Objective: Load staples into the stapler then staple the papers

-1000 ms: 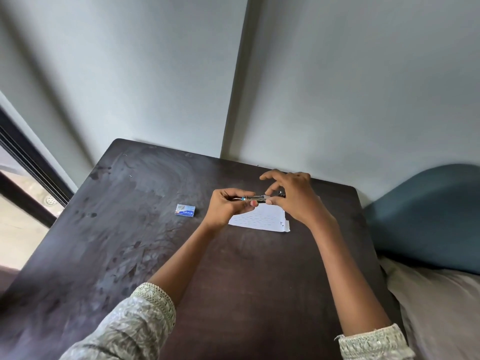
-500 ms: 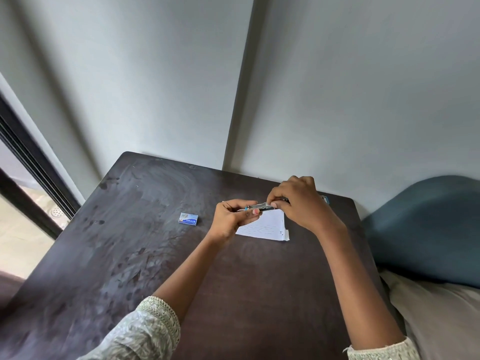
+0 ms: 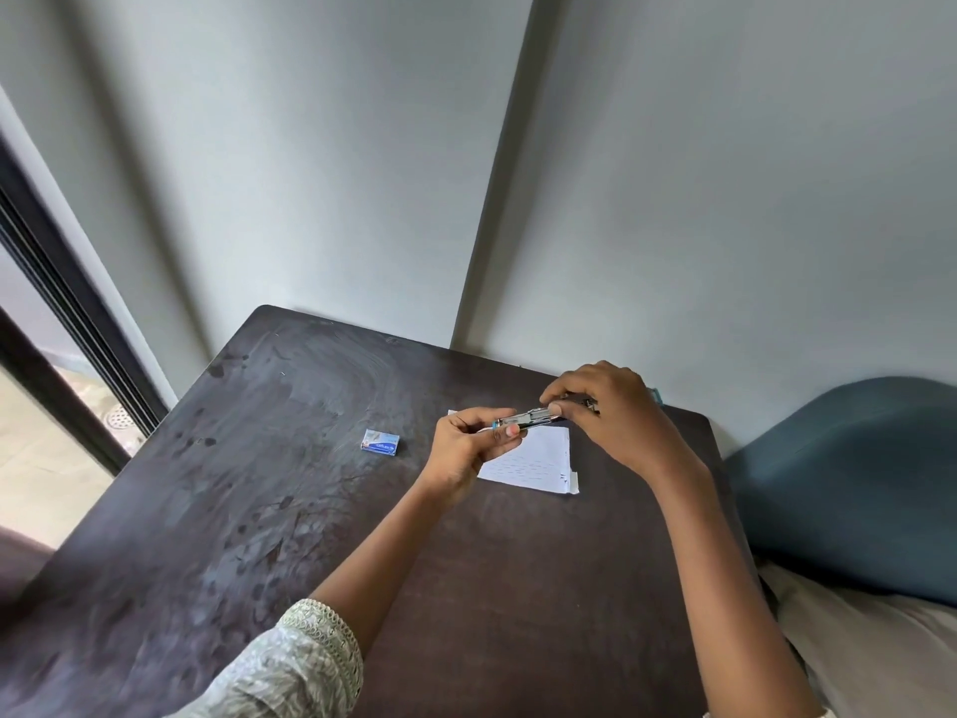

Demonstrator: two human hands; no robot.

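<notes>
A small metal stapler [image 3: 528,419] with a teal end is held level above the dark table [image 3: 259,510]. My left hand [image 3: 468,453] pinches its left end between thumb and fingers. My right hand [image 3: 608,414] covers its right part from above, fingertips pressed on the top. Under both hands lies a small stack of white papers [image 3: 538,458] with faint lines. A little blue staple box [image 3: 381,442] rests on the table to the left of my left hand. Whether staples sit in the stapler is hidden.
The table stands in a wall corner. A blue cushion [image 3: 849,484] and a pale seat [image 3: 880,640] lie close to the table's right edge. A dark door frame [image 3: 67,313] runs along the left.
My right hand has closed down over the stapler's top, where its fingers were spread above it a second ago. The camera view shifted slightly; the left hand holds as before.
</notes>
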